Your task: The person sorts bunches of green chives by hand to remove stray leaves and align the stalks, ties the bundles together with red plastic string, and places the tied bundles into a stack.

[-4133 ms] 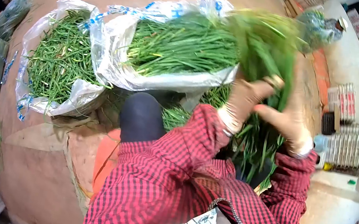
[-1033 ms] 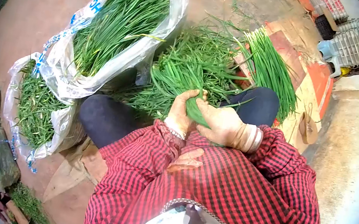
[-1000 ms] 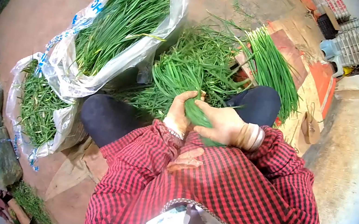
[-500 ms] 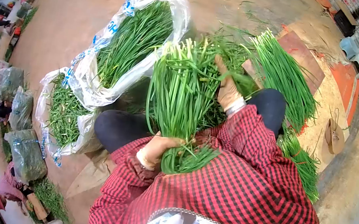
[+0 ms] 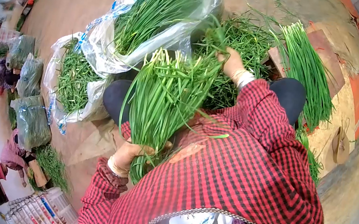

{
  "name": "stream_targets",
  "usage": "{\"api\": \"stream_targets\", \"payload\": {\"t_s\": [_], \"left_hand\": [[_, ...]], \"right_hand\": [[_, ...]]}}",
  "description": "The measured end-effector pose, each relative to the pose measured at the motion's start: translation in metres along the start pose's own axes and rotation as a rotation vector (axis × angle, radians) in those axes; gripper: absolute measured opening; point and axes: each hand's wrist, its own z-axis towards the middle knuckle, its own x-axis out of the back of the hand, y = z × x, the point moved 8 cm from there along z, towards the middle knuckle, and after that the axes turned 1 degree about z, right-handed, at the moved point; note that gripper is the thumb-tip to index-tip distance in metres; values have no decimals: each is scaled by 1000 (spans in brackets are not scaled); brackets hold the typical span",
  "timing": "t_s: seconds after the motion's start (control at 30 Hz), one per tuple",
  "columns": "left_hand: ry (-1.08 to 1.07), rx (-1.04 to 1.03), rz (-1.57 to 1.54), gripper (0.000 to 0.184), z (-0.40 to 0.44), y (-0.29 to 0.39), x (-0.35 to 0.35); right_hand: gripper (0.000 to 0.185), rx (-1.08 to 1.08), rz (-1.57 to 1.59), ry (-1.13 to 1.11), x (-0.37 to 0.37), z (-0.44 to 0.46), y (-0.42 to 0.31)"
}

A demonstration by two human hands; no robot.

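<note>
A thick bunch of garlic chives (image 5: 163,93) stands over my lap, its pale cut ends up and its leaf tips down. My left hand (image 5: 129,156) is wrapped around its lower part, with leaf tips poking out below the fingers. My right hand (image 5: 233,65) is closed beside the top of the bunch. Blurred loose leaves (image 5: 215,37) show at its fingertips and look pinched there. Under and beyond that hand lies a pile of loose chive leaves (image 5: 249,41). A thin glove seems to cover each hand.
Ahead, an open plastic bag (image 5: 193,25) holds long chives; a smaller bag (image 5: 60,48) holds shorter pieces. A neat chive stack (image 5: 307,76) lies on boards at right, with another chive bundle (image 5: 309,153) nearer me. Packed bags (image 5: 32,121) and other people (image 5: 17,154) are at left.
The camera view has shifted. My left hand and the bunch have swung left, tilting the bunch. My right hand has moved up and away from me, with loose leaves at its fingers.
</note>
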Motion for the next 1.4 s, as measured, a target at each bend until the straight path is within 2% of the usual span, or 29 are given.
{"api": "stream_targets", "payload": {"t_s": [0.03, 0.07, 0.1, 0.13, 0.17, 0.2, 0.23, 0.27, 0.33, 0.4, 0.47, 0.5, 0.53, 0.6, 0.67, 0.7, 0.8, 0.87, 0.93, 1.0, 1.07, 1.13, 1.17, 1.2, 1.27, 1.33, 1.37, 1.4], "left_hand": [[-36, 45, -64, 49, -4, -10, 2], [-72, 92, -130, 48, -10, -20, 4], [-53, 121, -130, 45, -18, -30, 10], [-48, 122, -142, 45, -22, -34, 15], [19, 161, -9, 44, -24, -41, 27], [86, 204, 127, 44, -27, -50, 39], [75, 155, -52, 45, -21, -65, 46], [80, 158, -57, 45, -21, -64, 44], [30, 125, -111, 31, -15, -50, 29], [18, 114, -151, 35, -13, -43, 22], [-42, 45, -118, 38, -6, -33, 11], [-86, 95, -137, 54, 1, -50, 22], [-87, 101, -131, 54, 2, -48, 19], [-36, 53, -76, 53, 6, -38, 13], [-66, 20, 16, 53, 11, -38, 17], [-37, -1, 85, 53, 10, -39, 21], [20, -33, 107, 54, 7, -36, 22], [38, -43, 71, 55, 6, -26, 10], [111, -84, -26, 44, 4, -13, 0], [98, -70, 54, 48, 3, -14, 3], [64, -81, 48, 48, 0, -12, -4], [50, -52, 13, 49, 1, -14, -5], [39, -64, 45, 49, 3, -15, -2], [30, -75, 78, 49, 4, -15, -1], [38, -64, 96, 49, 4, -11, -2], [45, -57, 116, 49, 6, -8, -2], [39, -56, 127, 49, 9, -8, -3], [31, -54, 139, 50, 11, -9, -3]], "right_hand": [[31, -46, -302, 147, 26, 2, -7], [35, -242, -63, 173, 54, 4, -4], [40, -349, -84, 213, 82, 6, 3], [41, -301, 20, 333, 106, 30, 48], [45, -290, -343, 313, 137, 17, 2], [49, -260, -195, 376, 152, 19, -1], [55, -202, -94, 377, 165, 16, -6], [60, -208, -25, 286, 181, 55, 58], [73, -145, -655, -247, 136, 22, -4], [90, -45, -948, -453, 84, -21, -51], [106, 141, -553, -479, 44, -46, -88], [106, 209, -488, -494, 22, -62, -107], [105, 275, -418, -506, 0, -77, -125], [82, 404, -466, -346, -43, -87, -120], [56, 223, -618, -510, -65, -72, -114], [39, 284, -609, -454, -66, -67, -115], [40, 294, -425, -422, -52, -57, -111], [39, 183, -510, -376, -29, -46, -106], [39, 196, -413, -230, -3, -22, -75], [33, 94, -289, -61, 37, 5, -40], [24, 3, -96, 2, 68, 27, 16], [19, -179, 62, 156, 100, 14, 8], [21, -280, 4, 262, 118, -11, -35], [23, -148, 142, 292, 127, 11, 2], [24, -338, 224, 119, 118, -1, -1], [30, -36, -68, -195, 69, -21, -47], [46, -240, -33, -584, 38, -63, -96], [61, -160, -97, -683, 10, -83, -100]]}}
